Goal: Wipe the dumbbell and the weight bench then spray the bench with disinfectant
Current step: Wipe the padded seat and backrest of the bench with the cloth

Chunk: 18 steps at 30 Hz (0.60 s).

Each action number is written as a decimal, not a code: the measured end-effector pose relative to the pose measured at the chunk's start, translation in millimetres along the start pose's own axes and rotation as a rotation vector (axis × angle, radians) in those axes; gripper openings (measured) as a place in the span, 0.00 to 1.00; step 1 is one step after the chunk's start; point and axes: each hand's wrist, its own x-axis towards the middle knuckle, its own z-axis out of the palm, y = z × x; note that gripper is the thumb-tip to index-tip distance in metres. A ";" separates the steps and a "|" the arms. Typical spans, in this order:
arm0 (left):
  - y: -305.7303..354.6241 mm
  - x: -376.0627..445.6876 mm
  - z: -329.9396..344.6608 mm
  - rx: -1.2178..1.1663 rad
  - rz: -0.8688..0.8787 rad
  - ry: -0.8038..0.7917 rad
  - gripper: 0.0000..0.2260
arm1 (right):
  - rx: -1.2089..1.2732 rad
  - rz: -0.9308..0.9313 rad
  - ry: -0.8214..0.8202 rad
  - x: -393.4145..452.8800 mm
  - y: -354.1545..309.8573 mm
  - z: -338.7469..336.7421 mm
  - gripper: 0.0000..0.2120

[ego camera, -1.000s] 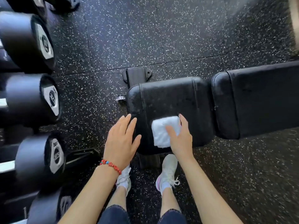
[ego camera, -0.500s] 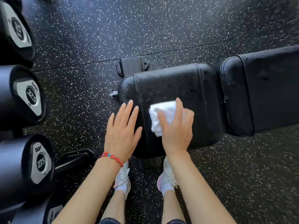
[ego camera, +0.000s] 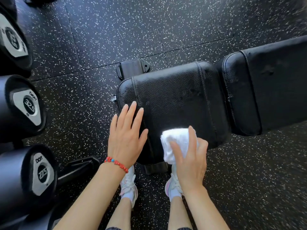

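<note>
Weight bench (ego camera: 174,100) seat: right hand (ego camera: 189,160) grip seemingly clenches white cloth (ego camera: 174,143); left hand (ego camera: 126,135) flat, released.

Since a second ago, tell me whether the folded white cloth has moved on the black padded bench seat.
Yes. The white cloth slid toward the seat pad's near edge.

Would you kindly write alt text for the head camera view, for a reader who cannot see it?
Seen from above, a person's right hand presses a folded white cloth on the near edge of a black weight bench seat, while the left hand lies flat on the seat's left end. Racked dumbbells line the left edge over speckled black flooring.
</note>
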 end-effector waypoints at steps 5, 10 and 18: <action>14.9 19.2 7.7 -0.002 0.015 0.042 0.24 | 0.023 -0.049 0.065 61.4 -18.9 4.3 0.29; 20.6 24.9 21.6 0.058 -0.041 0.018 0.26 | -0.039 -0.091 0.108 157.5 -48.0 5.8 0.29; 38.3 28.4 20.6 0.078 -0.106 0.109 0.24 | 0.000 0.005 0.043 68.7 34.4 -32.7 0.32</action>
